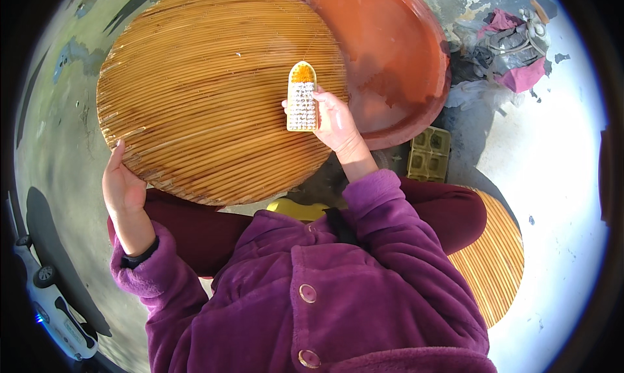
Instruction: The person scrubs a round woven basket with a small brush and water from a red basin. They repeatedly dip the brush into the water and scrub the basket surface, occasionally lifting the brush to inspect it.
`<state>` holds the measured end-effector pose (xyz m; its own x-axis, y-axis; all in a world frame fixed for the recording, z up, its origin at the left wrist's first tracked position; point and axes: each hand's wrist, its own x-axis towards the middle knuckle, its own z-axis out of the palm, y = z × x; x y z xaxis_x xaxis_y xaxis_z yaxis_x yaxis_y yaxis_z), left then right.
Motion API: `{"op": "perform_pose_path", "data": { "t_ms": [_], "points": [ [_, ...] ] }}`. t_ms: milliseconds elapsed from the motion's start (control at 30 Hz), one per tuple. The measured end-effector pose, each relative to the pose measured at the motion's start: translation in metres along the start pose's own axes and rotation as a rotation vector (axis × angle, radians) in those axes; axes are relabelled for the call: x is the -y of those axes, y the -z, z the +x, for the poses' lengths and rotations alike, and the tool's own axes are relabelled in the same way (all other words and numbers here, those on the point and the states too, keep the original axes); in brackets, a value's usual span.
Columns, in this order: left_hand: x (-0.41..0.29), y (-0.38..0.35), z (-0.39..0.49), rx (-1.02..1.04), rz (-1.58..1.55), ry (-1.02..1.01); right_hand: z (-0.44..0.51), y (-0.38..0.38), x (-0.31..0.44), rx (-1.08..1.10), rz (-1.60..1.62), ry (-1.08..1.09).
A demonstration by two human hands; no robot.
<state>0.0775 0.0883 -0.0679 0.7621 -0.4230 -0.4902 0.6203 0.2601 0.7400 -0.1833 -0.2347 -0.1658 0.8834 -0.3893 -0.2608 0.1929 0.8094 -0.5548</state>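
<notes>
A round mat of thin brown slats (pixel 219 90), perhaps bamboo or reed, tilts in front of me, partly over a terracotta-coloured basin (pixel 390 46). My left hand (pixel 127 188) grips its lower left edge, with the thumb on top and the fingers mostly hidden beneath. In my right hand (pixel 336 119) is a scrubbing brush (pixel 302 100), bristles facing up toward me, orange at the rounded tip and white below. The brush appears above the mat's right part; whether it touches cannot be told. Water seems to lie in the basin.
A second round slatted mat (pixel 497 261) lies on the right, partly behind my leg. A compartmented tray (pixel 429 153) sits below the basin. Plastic bags and pink cloth (pixel 512 51) are heaped at upper right. A white car (pixel 58 305) stands at lower left. Something yellow (pixel 297 209) shows between my legs.
</notes>
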Motion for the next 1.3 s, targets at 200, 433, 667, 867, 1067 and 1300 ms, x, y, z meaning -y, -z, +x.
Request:
{"op": "perform_pose_path", "data": {
  "t_ms": [200,433,667,867,1067,1300],
  "points": [
    [-0.004,-0.012,-0.004,0.067,0.009,-0.11,0.002,-0.009,-0.007,-0.031,0.019,-0.046],
    [0.024,-0.044,-0.023,-0.107,0.386,-0.614,0.018,-0.058,-0.015,0.087,0.04,-0.036],
    [0.014,-0.044,-0.033,-0.07,0.337,-0.464,0.048,-0.15,-0.045,0.328,-0.269,-0.036],
    [0.003,-0.047,-0.038,0.022,0.263,-0.262,0.059,-0.195,-0.052,0.441,-0.166,-0.16],
    [0.0,-0.047,-0.044,0.167,0.253,-0.169,0.066,-0.219,-0.069,0.459,-0.387,-0.056],
    [0.016,-0.048,-0.037,0.086,0.176,-0.211,0.065,-0.221,-0.082,0.474,-0.535,0.078]
  ]
}}
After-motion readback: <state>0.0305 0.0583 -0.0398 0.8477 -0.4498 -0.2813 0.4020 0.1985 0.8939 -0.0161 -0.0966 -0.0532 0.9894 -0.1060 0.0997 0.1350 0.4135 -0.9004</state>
